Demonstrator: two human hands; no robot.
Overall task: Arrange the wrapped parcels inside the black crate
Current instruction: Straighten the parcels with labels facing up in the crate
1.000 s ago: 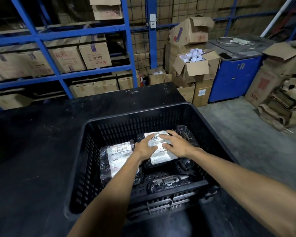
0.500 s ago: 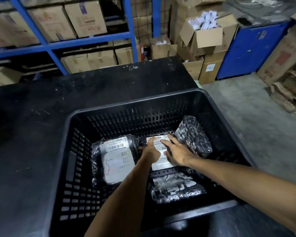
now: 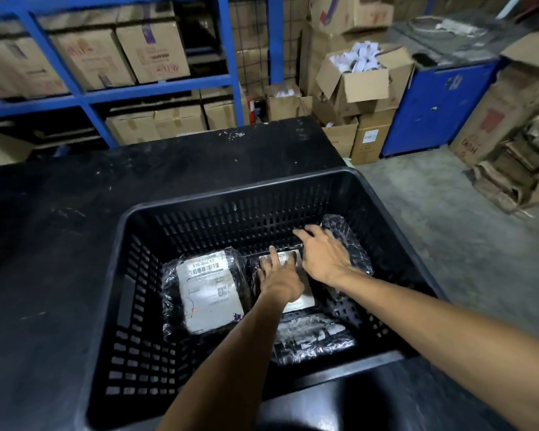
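The black slotted crate (image 3: 181, 209) stands on a black table and holds several parcels wrapped in black plastic. A parcel with a large white label (image 3: 209, 290) lies flat at the left of the crate floor. My left hand (image 3: 279, 279) rests flat on the middle labelled parcel (image 3: 297, 301), fingers spread. My right hand (image 3: 322, 255) is open, fingers apart, reaching over the tilted dark parcel (image 3: 350, 244) that leans at the crate's right wall. Another shiny wrapped parcel (image 3: 308, 337) lies at the front, partly under my left forearm.
The black table (image 3: 59, 244) extends left and behind the crate. Blue shelving (image 3: 84, 94) with cardboard boxes stands behind it. Open cartons (image 3: 364, 82), a blue cabinet (image 3: 433, 110) and flattened cardboard (image 3: 517, 169) stand on the concrete floor to the right.
My right hand has left the middle parcel and moved right and back, over the tilted dark parcel. My left hand stays on the middle parcel. The view has tilted slightly.
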